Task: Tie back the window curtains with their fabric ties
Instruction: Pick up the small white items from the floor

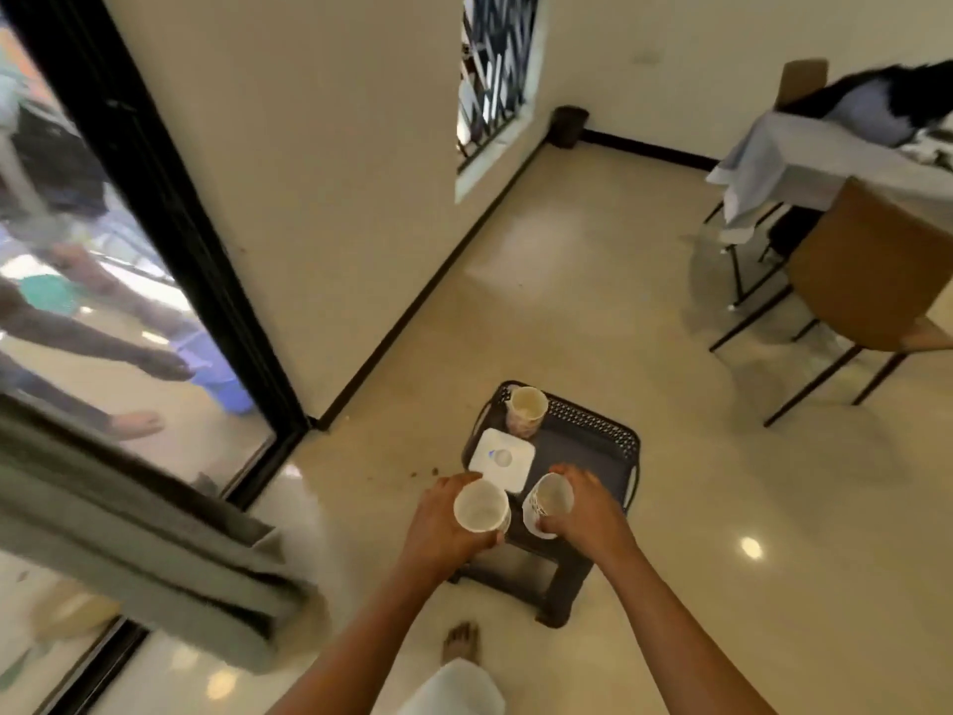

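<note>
Presently both hands are occupied, and not with the curtain. The left hand (pixel 443 523) grips one paper cup (pixel 480 506) and the right hand (pixel 588 508) grips a second cup (pixel 549 503), both held above the near edge of a small dark stool (pixel 593 441). A third cup (pixel 526 410) stands at the far left corner of the stool, and a white square object (pixel 501 459) lies between it and the hands. What this object is, I cannot tell.

The grey curtain (pixel 154 544) hangs well apart from the hands, to the left, in front of the glass door (pixel 103 301) with its black frame. It falls in thick vertical folds, so I judge it a soft but rather heavy cloth. It should bend easily, will not break, and is not slippery. The best place to take it seems to be around the middle of its height, with the folds gathered into one bundle, so that a tie can pass around. No fabric tie shows, and the curtain is blurred. The hands must first be free of the cups.

The floor (pixel 567 301) is pale, smooth and shiny, with some small dark crumbs near the stool. A bare foot (pixel 461 642) stands on it. In the far wall there is a window with a grille (pixel 495 69) and no curtain that I can see. A dark bin (pixel 567 125) stands in the corner, and at the right are a table with a cloth (pixel 804 162) and a brown chair (pixel 876 270).
</note>
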